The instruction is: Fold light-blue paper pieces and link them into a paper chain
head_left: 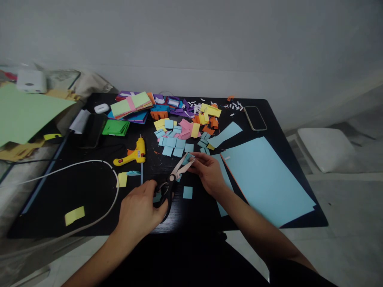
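My left hand (140, 207) is closed round the black handles of a pair of scissors (171, 183), whose blades stand apart and point up and to the right. Between my right hand's (209, 173) fingertips is a small blue paper piece (188, 158), with the blades right at it. Just below the blades lies a square blue paper piece (188, 192) on the black table. Beyond my hands are several blue paper squares (172, 145) in a cluster, beside pink paper pieces (186, 129).
A yellow glue gun (131, 153) lies to the left, near a white cable (115, 175). Large blue paper sheets (269, 179) cover the right side. A phone (255, 118) lies at the back right. Stacked coloured papers (131, 104) and white scraps (235, 106) lie along the back.
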The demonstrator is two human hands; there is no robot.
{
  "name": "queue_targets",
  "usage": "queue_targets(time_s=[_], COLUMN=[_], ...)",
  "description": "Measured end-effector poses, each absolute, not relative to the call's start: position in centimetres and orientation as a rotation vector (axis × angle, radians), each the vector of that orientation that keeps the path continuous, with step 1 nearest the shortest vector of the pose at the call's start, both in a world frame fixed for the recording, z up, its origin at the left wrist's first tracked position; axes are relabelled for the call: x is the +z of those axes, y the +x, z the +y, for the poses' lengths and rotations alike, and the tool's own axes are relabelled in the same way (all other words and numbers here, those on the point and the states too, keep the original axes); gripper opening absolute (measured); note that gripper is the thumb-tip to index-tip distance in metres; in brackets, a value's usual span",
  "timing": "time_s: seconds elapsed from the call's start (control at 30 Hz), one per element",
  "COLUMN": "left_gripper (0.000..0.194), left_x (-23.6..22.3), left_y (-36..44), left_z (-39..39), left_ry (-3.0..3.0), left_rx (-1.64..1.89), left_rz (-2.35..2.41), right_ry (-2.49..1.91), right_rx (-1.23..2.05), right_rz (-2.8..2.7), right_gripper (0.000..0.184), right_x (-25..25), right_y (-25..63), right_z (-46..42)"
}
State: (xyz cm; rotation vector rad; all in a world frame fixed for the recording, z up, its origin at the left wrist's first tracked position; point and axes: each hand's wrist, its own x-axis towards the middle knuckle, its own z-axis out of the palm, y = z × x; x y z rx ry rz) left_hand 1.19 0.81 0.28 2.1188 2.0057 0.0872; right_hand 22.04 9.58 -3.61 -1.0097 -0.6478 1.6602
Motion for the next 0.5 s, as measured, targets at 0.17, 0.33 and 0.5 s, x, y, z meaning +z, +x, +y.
queue_targets(time_s=[0.17,0.33,0.5], left_gripper=[0.026,0.028,0.028], left_x=[0.23,0.19,0.29], left_y=[1.12,1.06,1.05], left_z=[0.83,0.76,0.80], left_ry=[2.120,2.114,2.097], left_rx=[0.097,0.091,0.091], left_rz=[1.989,1.990,1.982], right_ry=[-1.012,-1.012,-0.987], right_rx=[1.676,1.689,1.708], right_rz=[-0.632,-0.615,-0.643], right_gripper=[0.036,0.035,0.036], right_x=[-3.33,-3.32,-3.76], right_y=[22.00,21.98,22.06], right_z=[9.61,9.63,9.68])
